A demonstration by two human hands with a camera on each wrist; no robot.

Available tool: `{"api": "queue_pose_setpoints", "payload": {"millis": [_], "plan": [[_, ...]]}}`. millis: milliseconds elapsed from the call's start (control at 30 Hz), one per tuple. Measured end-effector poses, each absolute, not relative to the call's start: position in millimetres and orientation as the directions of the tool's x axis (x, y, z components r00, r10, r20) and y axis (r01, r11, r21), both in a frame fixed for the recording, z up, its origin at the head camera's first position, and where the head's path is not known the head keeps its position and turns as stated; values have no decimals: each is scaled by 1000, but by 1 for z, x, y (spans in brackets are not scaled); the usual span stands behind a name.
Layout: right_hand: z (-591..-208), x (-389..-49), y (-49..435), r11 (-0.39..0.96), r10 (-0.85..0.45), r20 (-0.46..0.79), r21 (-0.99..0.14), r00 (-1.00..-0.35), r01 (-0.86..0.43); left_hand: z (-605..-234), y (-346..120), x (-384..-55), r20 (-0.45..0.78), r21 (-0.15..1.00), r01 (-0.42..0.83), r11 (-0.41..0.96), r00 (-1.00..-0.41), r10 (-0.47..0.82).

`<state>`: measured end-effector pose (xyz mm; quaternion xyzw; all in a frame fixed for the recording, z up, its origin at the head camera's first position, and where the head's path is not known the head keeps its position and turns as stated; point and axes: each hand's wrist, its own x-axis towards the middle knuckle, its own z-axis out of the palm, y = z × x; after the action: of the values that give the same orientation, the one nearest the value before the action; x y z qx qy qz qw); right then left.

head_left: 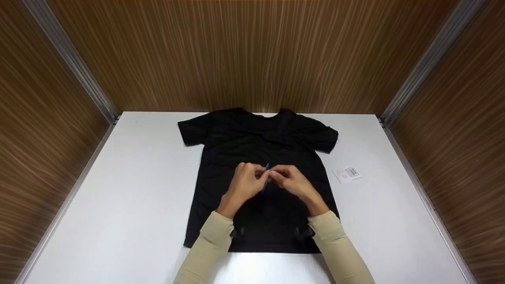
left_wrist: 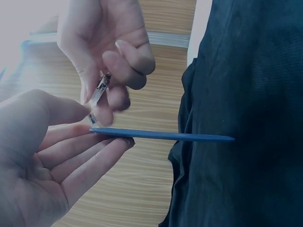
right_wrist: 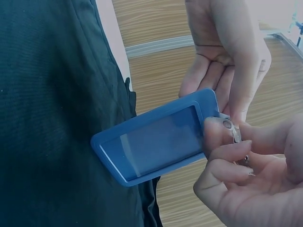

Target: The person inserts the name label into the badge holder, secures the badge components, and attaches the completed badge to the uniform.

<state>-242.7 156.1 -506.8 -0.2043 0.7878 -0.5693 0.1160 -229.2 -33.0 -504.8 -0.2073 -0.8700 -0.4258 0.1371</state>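
A blue badge holder [right_wrist: 156, 142] with a clear window hangs between the two hands, above a black T-shirt [head_left: 244, 146]. My left hand [head_left: 244, 183] pinches the short strap at the holder's top end between thumb and index finger, its other fingers behind the holder. With thumb and curled fingers, my right hand [head_left: 292, 181] grips the small metal clip [left_wrist: 100, 90] joined to that strap. In the head view the holder appears edge-on, as a thin blue sliver between the fingertips. The left wrist view also shows it edge-on, its far end overlapping the dark cloth.
The T-shirt lies spread on a white table [head_left: 130, 189], collar toward the back wall [head_left: 252, 55]. Right of the shirt lies a white printed card [head_left: 347, 174]. Wood-grain panels with metal rails stand on the left, right and back.
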Motion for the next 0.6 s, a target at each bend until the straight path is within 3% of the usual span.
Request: {"api": "queue_pose_setpoints", "payload": {"millis": [600], "plan": [[-513, -244, 152, 214, -449, 86, -956, -890, -200, -506, -36, -231, 406, 695, 486, 530, -874, 269]]}}
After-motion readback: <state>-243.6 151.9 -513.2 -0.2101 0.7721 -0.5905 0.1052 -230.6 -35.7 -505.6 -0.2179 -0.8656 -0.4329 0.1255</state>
